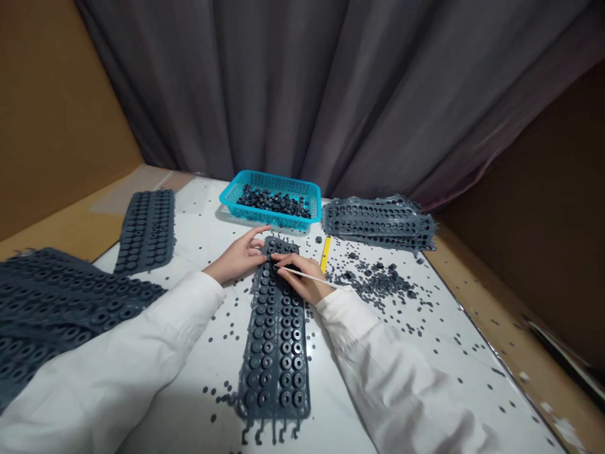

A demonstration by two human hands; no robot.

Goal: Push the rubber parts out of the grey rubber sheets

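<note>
A dark grey moulded rubber sheet with rows of round, ring-like parts lies lengthwise in front of me. At its far left edge is my left hand, index finger stretched out and thumb touching the sheet; nothing shows in its grasp. My right hand is closed around a thin white stick, whose tip points at the sheet's far rows. The fingertips of both hands are close together there and partly cover the round parts. Just beyond stands a blue plastic basket holding many small dark rubber pieces.
More moulded sheets are piled at the left, with another sheet behind them. Perforated sheets lie at the back right. A yellow strip is beside a heap of small dark discs. Scattered discs dot the white table.
</note>
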